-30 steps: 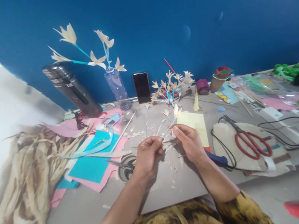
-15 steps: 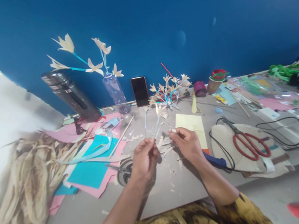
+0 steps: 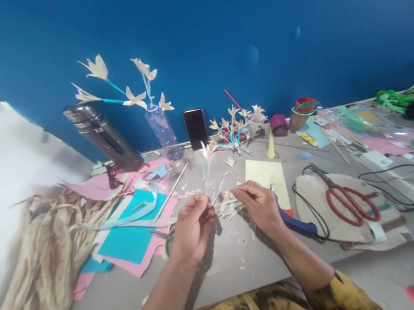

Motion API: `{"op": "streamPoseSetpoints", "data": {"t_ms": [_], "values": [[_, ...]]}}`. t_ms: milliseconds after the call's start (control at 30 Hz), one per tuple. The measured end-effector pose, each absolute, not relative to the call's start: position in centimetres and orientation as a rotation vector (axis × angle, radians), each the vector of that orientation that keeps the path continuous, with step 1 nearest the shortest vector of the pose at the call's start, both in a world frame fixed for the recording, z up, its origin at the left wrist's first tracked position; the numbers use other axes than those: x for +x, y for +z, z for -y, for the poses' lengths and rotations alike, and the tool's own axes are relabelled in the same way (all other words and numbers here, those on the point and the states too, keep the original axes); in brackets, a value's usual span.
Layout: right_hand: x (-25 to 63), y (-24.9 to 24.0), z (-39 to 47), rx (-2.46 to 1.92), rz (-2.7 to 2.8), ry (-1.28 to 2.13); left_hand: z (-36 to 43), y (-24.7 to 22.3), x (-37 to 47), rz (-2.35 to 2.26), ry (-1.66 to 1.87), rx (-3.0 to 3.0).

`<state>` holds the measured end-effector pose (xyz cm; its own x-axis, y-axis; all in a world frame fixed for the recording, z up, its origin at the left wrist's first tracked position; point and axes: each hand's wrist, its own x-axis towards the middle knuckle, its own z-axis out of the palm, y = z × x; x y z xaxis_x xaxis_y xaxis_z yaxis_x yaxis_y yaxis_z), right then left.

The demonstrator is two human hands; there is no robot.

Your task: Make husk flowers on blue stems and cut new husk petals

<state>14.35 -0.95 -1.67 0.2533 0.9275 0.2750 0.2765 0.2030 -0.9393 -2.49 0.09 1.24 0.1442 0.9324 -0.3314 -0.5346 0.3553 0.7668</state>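
Observation:
Between the fingertips of my left hand (image 3: 193,228) is the thin, pale blue stem of a handmade flower (image 3: 207,151); its cream petals point up and away from me. My right hand (image 3: 259,204) is pinched closed a short gap to the right, above the scraps, and whatever its fingertips hold is too small to make out. Under and between the hands lie cream scraps (image 3: 228,205) and a loose small flower (image 3: 230,163). A blue-handled tool (image 3: 300,225) lies beside my right wrist, and dark-handled scissors (image 3: 169,240) are partly hidden behind my left hand.
Blue and pink paper sheets (image 3: 126,242) and dried husks (image 3: 47,271) cover the left side. Behind stand a flask (image 3: 109,139), a bottle vase (image 3: 163,133), a phone (image 3: 196,129) and a flower bunch (image 3: 235,132). Red-handled scissors (image 3: 347,200) rest on cloth at right.
My left hand has shifted slightly left and down, and the held flower now stands more upright. The white bit at my right fingertips no longer shows. The whole view has shifted slightly.

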Motion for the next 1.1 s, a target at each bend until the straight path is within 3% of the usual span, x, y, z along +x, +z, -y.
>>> {"op": "streamPoseSetpoints", "data": {"t_ms": [400,567,700,800,1100], "values": [[13.1,-0.9,1.0,-1.076,0.861,1.439,0.9,-0.2,-0.3,-0.955,1.004,0.732],[13.6,-1.7,0.8,-1.022,0.706,1.406,0.2,0.1,-0.4,-1.015,0.837,0.928],[14.4,-1.6,0.5,-0.92,0.584,1.377,-2.8,0.7,-2.4,-1.227,0.484,1.559],[14.8,-1.5,0.3,-0.9,0.518,1.38,-6.0,0.2,-3.7,-1.696,0.505,1.902],[14.2,-1.9,0.2,-0.962,0.553,1.441,-7.8,-2.3,-3.2,-1.882,0.606,1.824]]}}
